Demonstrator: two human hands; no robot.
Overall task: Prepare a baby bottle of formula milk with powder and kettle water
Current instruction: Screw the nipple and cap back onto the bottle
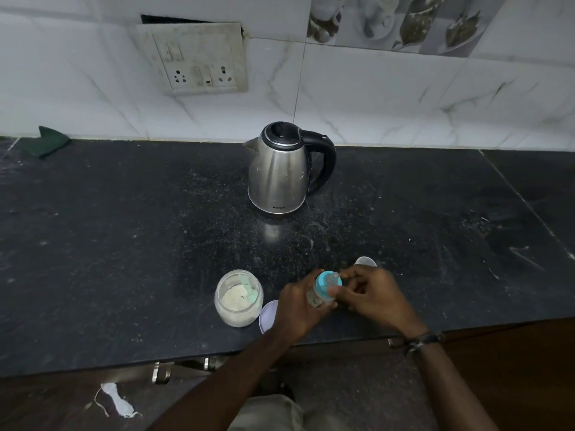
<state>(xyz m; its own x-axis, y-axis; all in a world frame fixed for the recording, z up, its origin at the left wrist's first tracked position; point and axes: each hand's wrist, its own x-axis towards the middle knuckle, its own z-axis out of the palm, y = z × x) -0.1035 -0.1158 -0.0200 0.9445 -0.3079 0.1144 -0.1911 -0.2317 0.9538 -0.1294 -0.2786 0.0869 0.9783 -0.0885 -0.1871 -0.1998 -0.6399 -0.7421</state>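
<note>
A small clear plastic baby bottle (320,295) with a turquoise screw collar (325,283) and a translucent soft teat (333,278) is held just above the near part of the speckled black stone counter (124,244). Its long axis is tilted, the teat end pointing up and away to the right, the base hidden behind the fingers. The left hand (298,306) wraps around the bottle's body from the left; the right hand (370,297) has its fingers curled onto the collar and the bottle's right side, so both hands are clamped on it.

Just left of the hands stands a round, wide-mouthed clear jar (239,298), open, holding pale cream powder with a mint-green scoop (250,290) leaning inside. Its flat white round lid (268,315) lies between jar and left hand. A small clear dome-shaped cap (365,261) shows just behind the right hand.

Farther back stands a brushed steel kettle (280,172) with a black lid and a curved black handle on its right, spout pointing left
</note>
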